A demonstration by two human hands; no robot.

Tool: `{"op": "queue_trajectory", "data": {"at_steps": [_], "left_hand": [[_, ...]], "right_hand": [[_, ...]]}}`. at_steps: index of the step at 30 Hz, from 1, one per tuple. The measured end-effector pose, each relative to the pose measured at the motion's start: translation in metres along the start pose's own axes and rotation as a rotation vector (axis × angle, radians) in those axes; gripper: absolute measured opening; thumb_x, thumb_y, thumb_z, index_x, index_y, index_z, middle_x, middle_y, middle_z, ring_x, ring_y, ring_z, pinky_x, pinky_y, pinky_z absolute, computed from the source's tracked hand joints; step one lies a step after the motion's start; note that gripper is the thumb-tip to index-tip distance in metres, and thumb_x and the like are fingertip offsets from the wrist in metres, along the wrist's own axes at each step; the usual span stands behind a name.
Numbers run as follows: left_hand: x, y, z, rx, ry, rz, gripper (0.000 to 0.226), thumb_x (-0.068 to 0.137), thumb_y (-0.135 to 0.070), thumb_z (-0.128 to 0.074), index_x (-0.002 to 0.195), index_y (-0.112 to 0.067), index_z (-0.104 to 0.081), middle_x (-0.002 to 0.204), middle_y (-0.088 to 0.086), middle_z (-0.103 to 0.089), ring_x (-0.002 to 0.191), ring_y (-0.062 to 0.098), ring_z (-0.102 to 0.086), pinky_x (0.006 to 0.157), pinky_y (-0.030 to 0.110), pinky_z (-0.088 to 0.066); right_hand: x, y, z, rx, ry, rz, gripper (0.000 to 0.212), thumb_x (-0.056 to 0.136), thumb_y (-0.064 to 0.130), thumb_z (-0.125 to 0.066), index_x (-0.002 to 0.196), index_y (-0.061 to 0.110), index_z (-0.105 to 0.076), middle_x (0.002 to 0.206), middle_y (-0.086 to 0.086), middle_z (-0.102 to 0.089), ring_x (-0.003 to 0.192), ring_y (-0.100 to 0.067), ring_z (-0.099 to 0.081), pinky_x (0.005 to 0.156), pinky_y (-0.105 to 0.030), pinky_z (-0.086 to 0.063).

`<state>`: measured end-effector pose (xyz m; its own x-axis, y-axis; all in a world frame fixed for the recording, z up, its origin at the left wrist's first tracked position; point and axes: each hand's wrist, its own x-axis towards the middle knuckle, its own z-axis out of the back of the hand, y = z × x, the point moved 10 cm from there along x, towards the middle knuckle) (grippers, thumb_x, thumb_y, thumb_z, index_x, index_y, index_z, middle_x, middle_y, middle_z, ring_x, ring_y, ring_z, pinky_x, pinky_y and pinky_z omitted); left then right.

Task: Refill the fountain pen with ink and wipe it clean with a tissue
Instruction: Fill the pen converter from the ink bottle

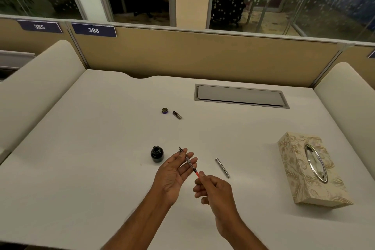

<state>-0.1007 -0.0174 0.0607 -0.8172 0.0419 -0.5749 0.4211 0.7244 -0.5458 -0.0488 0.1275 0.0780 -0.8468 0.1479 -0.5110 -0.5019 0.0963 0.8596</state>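
Note:
The fountain pen's inner part (pixel 190 163), with its nib pointing up-left and a red converter at the back, lies across the straight fingers of my left hand (pixel 175 170). My right hand (pixel 213 191) pinches the red end of it. The open ink bottle (pixel 156 154) stands just left of my left hand. The silver pen barrel (pixel 222 167) lies on the desk to the right of my hands. The pen cap (pixel 177 115) and the ink bottle's lid (pixel 164 110) lie farther back. A patterned tissue box (pixel 310 170) sits at the right.
The white desk (pixel 81 148) has a grey cable hatch (pixel 240 95) at the back right. Beige partition walls close in the back and both sides.

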Motion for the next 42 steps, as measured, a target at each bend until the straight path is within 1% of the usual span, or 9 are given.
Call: {"op": "queue_trajectory", "data": {"at_steps": [7, 12, 15, 18, 24, 27, 31, 40, 42], "left_hand": [[0.005, -0.016, 0.022, -0.174, 0.003, 0.028, 0.017, 0.101, -0.005, -0.058, 0.114, 0.000, -0.069, 0.102, 0.017, -0.081, 0.089, 0.029, -0.080, 0.068, 0.036, -0.066], [0.015, -0.021, 0.038, -0.218, 0.001, 0.088, 0.022, 0.098, -0.003, -0.063, 0.119, 0.004, -0.067, 0.105, 0.020, -0.079, 0.091, 0.030, -0.080, 0.071, 0.038, -0.067], [0.022, -0.021, 0.046, -0.231, -0.005, 0.115, 0.024, 0.097, -0.001, -0.064, 0.120, 0.005, -0.067, 0.104, 0.021, -0.079, 0.091, 0.030, -0.080, 0.071, 0.038, -0.067], [0.026, -0.019, 0.048, -0.240, -0.008, 0.125, 0.023, 0.097, -0.001, -0.063, 0.119, 0.006, -0.067, 0.104, 0.022, -0.079, 0.090, 0.030, -0.080, 0.071, 0.038, -0.067], [0.031, -0.017, 0.051, -0.275, -0.051, 0.096, 0.022, 0.097, -0.004, -0.065, 0.117, 0.005, -0.068, 0.106, 0.021, -0.079, 0.090, 0.028, -0.080, 0.087, 0.040, -0.058], [0.031, -0.018, 0.048, -0.310, -0.061, 0.073, 0.019, 0.097, -0.005, -0.064, 0.113, 0.004, -0.069, 0.107, 0.021, -0.079, 0.089, 0.027, -0.080, 0.086, 0.039, -0.059], [0.034, -0.015, 0.048, -0.352, -0.067, 0.064, 0.020, 0.098, -0.006, -0.063, 0.114, 0.004, -0.068, 0.101, 0.020, -0.080, 0.088, 0.027, -0.081, 0.074, 0.036, -0.067], [0.048, -0.017, 0.051, -0.443, -0.029, 0.135, 0.022, 0.098, -0.005, -0.062, 0.116, 0.006, -0.067, 0.104, 0.021, -0.079, 0.089, 0.028, -0.081, 0.069, 0.037, -0.067], [0.050, -0.017, 0.052, -0.460, -0.020, 0.153, 0.023, 0.099, -0.006, -0.061, 0.117, 0.006, -0.067, 0.104, 0.021, -0.079, 0.089, 0.028, -0.080, 0.069, 0.038, -0.067]], "right_hand": [[0.002, 0.013, -0.033, -0.089, -0.012, 0.034, 0.029, 0.095, 0.033, -0.066, 0.079, 0.011, -0.075, 0.070, -0.006, -0.076, 0.058, -0.010, -0.066, 0.054, -0.024, -0.047], [0.008, 0.033, -0.048, -0.340, -0.106, 0.202, 0.027, 0.096, 0.032, -0.064, 0.073, 0.019, -0.071, 0.067, 0.002, -0.074, 0.057, -0.007, -0.067, 0.059, -0.026, -0.051], [0.010, 0.042, -0.055, -0.501, -0.163, 0.311, 0.028, 0.095, 0.033, -0.064, 0.070, 0.021, -0.067, 0.065, 0.003, -0.071, 0.061, -0.012, -0.067, 0.063, -0.033, -0.057], [0.010, 0.048, -0.060, -0.620, -0.193, 0.407, 0.030, 0.096, 0.034, -0.063, 0.069, 0.023, -0.063, 0.062, 0.002, -0.067, 0.060, -0.015, -0.062, 0.061, -0.036, -0.055], [0.016, 0.058, -0.069, -0.845, -0.164, 0.584, 0.027, 0.099, 0.034, -0.058, 0.075, 0.023, -0.061, 0.066, 0.004, -0.063, 0.064, -0.014, -0.059, 0.059, -0.031, -0.052], [0.019, 0.063, -0.071, -0.854, -0.133, 0.650, 0.025, 0.099, 0.033, -0.058, 0.076, 0.024, -0.061, 0.066, 0.007, -0.060, 0.063, -0.014, -0.058, 0.058, -0.029, -0.050], [0.024, 0.068, -0.074, -0.833, -0.112, 0.718, 0.021, 0.098, 0.031, -0.060, 0.078, 0.026, -0.062, 0.068, 0.010, -0.060, 0.063, -0.012, -0.057, 0.057, -0.026, -0.049], [0.027, 0.074, -0.091, -0.795, -0.152, 0.762, 0.006, 0.096, 0.026, -0.065, 0.092, 0.029, -0.067, 0.078, 0.018, -0.065, 0.067, -0.002, -0.061, 0.059, -0.013, -0.045], [0.027, 0.075, -0.095, -0.790, -0.157, 0.762, 0.006, 0.096, 0.025, -0.065, 0.094, 0.029, -0.067, 0.080, 0.018, -0.065, 0.068, -0.002, -0.062, 0.060, -0.014, -0.047]]}}
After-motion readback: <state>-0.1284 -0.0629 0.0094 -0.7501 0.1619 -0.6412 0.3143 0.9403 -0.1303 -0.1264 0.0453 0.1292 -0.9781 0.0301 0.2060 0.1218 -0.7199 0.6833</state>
